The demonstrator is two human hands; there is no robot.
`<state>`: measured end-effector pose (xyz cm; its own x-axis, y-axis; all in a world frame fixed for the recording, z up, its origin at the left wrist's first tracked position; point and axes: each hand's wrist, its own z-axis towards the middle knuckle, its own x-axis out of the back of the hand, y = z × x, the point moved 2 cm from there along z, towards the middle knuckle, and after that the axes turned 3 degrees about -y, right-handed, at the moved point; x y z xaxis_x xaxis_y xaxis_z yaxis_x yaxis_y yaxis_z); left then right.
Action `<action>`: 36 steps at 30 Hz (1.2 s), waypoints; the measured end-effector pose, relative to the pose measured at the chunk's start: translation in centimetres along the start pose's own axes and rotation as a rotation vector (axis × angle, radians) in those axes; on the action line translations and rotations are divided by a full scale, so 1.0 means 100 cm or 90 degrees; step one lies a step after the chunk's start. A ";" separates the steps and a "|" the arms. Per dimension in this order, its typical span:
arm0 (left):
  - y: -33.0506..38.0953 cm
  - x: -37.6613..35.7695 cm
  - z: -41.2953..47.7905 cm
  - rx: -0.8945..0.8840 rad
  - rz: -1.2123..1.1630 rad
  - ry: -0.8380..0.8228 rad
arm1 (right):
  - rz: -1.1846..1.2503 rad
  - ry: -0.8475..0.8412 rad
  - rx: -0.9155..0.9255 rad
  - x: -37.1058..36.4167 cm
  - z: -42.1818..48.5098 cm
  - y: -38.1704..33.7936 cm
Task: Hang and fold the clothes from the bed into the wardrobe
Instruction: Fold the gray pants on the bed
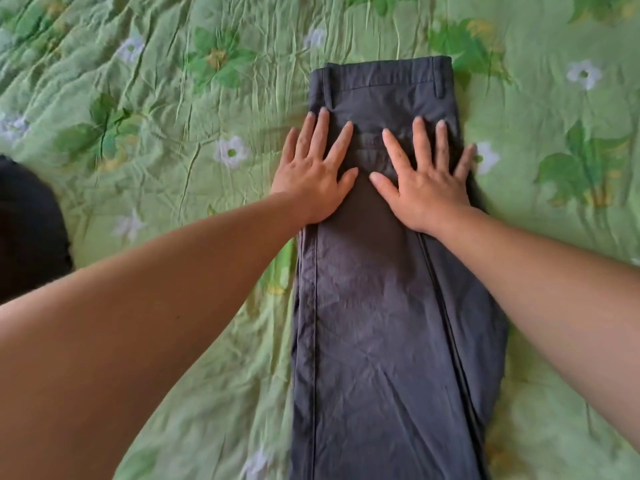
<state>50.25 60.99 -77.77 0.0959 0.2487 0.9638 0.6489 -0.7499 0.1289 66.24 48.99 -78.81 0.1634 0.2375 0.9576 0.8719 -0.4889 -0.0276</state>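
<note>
Pressing my left grip (pixel 313 178) and right grip (pixel 427 181) flat, fingers spread, on dark grey cotton trousers (pixel 381 323) halved lengthwise on the green floral bedspread (pixel 173 116), I judge cross-folding and stowing remain.

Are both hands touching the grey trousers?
Touching. The head view shows the left hand and right hand lying flat, fingers spread, on the grey trousers.

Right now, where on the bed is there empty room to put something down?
Bare bedspread lies right of the grey trousers and beyond their waistband. Left, a patch sits between the trousers and a dark cloth, though a forearm crosses it. The middle is crowded: the left hand and right hand press flat on the trousers.
</note>
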 end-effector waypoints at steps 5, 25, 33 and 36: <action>0.026 0.010 -0.063 0.046 -0.058 0.015 | 0.074 0.009 -0.002 0.013 -0.056 -0.004; 0.059 -0.045 -0.224 0.045 -0.026 -0.065 | 0.333 0.227 -0.084 -0.013 -0.208 0.073; 0.098 -0.004 -0.164 0.027 -0.044 -0.084 | 0.332 0.020 -0.032 0.003 -0.181 0.093; 0.111 -0.009 -0.144 0.016 -0.044 -0.120 | 0.508 0.068 -0.077 0.005 -0.184 0.089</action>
<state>46.50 43.64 -73.89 0.1893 0.4113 0.8916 0.6775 -0.7120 0.1846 65.55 29.27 -73.29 0.6642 -0.2988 0.6853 0.4548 -0.5660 -0.6876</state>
